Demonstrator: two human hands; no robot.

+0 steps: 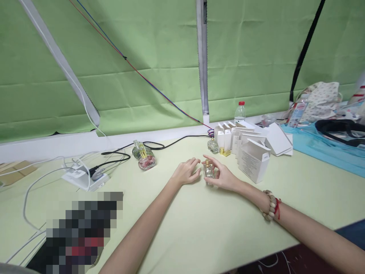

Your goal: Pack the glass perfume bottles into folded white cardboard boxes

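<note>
A small clear glass perfume bottle point(208, 171) with a gold neck stands upright, gripped between the thumb and fingers of my right hand point(222, 175). Just left of it, my left hand point(186, 171) holds nothing; its fingers are loosely bent, with the thumb apart from them. Behind my right hand sits a rounded glass perfume bottle point(212, 145), close to some gold caps point(225, 152). To the right, several white paper boxes point(253, 161) stand in a row with flaps raised. More glass bottles, one with pink contents point(146, 163), lie farther left.
At left are a white power strip point(85, 177) with tangled cables, a cardboard piece point(17, 172) and a pixelated dark object point(82, 232). A red-capped plastic bottle point(240, 112) stands behind the boxes. A blue bag point(313, 146) and clutter lie at right. Green fabric point(159, 45) hangs behind the table point(182, 236).
</note>
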